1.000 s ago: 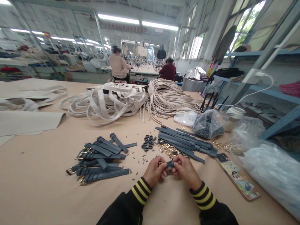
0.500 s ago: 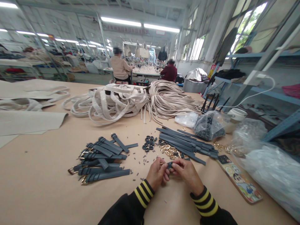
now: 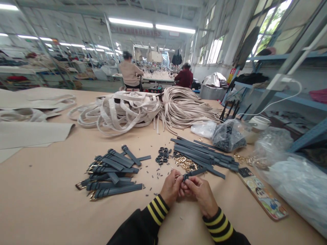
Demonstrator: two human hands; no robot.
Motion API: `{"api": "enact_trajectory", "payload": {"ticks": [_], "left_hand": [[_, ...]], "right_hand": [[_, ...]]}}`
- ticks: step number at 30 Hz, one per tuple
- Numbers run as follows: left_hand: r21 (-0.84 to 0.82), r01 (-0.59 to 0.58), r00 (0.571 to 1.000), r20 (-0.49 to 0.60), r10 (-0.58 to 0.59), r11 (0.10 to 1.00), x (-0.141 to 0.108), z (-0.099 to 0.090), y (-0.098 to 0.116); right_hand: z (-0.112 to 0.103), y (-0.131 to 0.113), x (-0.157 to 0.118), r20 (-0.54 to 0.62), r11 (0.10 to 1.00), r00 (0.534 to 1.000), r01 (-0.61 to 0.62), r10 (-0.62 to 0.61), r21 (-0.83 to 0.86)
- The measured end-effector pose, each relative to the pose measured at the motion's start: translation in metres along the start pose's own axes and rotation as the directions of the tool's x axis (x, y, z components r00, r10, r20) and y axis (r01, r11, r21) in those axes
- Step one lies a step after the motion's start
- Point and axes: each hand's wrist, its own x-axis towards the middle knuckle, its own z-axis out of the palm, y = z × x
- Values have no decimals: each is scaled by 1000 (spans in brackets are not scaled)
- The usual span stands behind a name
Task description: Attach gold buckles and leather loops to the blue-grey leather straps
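A dark strap is sticking out to the far right from between both hands, just above the worktop. The left hand and right hand are pressing together, fingertips pinching the strap's near end. Gold buckles are lying just beyond.

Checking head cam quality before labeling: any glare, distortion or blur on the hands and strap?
Head view: ceiling tube lights and right-side windows blow out; wide-angle bends the shelf uprights. Light on the table is even, shadows faint. Left hand, right hand and dark strap are sharp enough; the tiny hardware at the fingertips is unreadable.
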Motion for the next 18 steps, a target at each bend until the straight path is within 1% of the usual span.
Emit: {"api": "enact_trajectory", "payload": {"ticks": [4, 6, 7, 9, 12, 15, 18], "left_hand": [[93, -32, 999, 35, 28, 995, -1, -2, -2], [106, -37, 998, 52, 31, 994, -2, -2, -2], [105, -38, 998, 58, 32, 994, -3, -2, -1], [96, -40, 997, 66, 34, 995, -4, -2, 1], [89, -47, 996, 85, 39, 995, -4, -2, 3], [119, -63, 991, 129, 47, 991, -5, -3, 4], [148, -68, 983, 180, 41, 987, -6, -4, 2]], "right_hand": [[-8, -4, 5, -108, 972, 994, -4, -22, -237], [-13, -7, 6, -120, 958, 992, 7, -44, -288], [-15, -8, 6, -106, 957, 993, 24, -57, -291], [-18, -9, 5, -68, 965, 995, 52, -71, -259], [-21, -6, 2, -52, 988, 998, 30, -39, -153], [-24, -3, -1, -53, 1000, 998, -23, 22, -12], [-28, 0, -2, -31, 983, 992, -120, 126, 139]]}}
